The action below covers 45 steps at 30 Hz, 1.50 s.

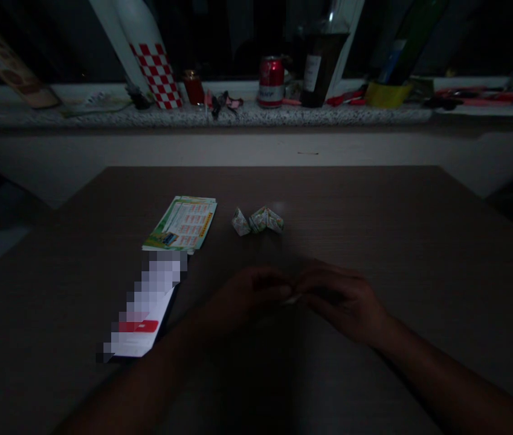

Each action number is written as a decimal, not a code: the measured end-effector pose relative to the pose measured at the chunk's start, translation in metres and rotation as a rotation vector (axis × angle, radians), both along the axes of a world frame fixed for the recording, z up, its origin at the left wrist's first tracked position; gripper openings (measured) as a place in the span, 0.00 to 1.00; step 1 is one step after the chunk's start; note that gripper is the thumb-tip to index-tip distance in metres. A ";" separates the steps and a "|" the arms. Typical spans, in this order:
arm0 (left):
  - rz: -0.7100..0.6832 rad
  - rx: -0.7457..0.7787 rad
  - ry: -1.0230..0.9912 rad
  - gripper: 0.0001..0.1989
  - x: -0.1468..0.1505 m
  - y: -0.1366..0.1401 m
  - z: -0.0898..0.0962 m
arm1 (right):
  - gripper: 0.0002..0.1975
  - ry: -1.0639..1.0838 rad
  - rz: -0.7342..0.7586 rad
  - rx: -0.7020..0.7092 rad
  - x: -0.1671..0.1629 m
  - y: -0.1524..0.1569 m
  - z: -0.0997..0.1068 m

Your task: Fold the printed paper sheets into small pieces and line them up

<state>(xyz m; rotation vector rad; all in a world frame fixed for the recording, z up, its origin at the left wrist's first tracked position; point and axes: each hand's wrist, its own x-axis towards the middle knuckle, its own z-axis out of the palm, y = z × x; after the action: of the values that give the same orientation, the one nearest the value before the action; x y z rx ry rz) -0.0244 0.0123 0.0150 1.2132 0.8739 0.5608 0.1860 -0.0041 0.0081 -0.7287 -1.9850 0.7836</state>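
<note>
My left hand (256,293) and my right hand (344,302) meet low over the table, fingertips pinched together. Between them a small pale piece of paper (291,299) shows only as a thin edge; the fingers and the dim light hide the rest of it. Just beyond the hands lie folded paper pieces (266,220) with coloured print, one of them a little apart on the left. A stack of printed paper sheets (183,223), green and white with rows of small red print, rests to the left of these.
A phone (138,341) with a lit, partly blurred screen lies by my left forearm, touching the stack. Behind the brown table (374,211), a granite windowsill (238,118) carries a red can (271,81), a red-checked white bottle (159,75), a dark bottle (322,69) and other small items.
</note>
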 end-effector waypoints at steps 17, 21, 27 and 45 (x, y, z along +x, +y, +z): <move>0.210 0.751 0.304 0.03 -0.003 -0.009 0.004 | 0.06 0.088 -0.212 0.194 0.004 0.000 0.005; 0.167 0.822 0.328 0.03 -0.002 -0.008 0.002 | 0.09 0.094 -0.228 0.242 0.004 0.000 0.004; 0.225 1.244 0.371 0.08 0.003 -0.012 0.005 | 0.11 -0.045 -0.193 0.334 0.005 -0.001 0.005; 0.056 1.506 0.496 0.01 0.008 -0.013 0.013 | 0.06 -0.316 -0.087 0.471 0.001 -0.010 0.008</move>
<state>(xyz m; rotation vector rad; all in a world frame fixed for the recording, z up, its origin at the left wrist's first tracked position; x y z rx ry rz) -0.0163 -0.0004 0.0277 2.7782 0.8458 1.0439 0.1868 -0.0139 0.0164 -0.6762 -2.2842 0.1347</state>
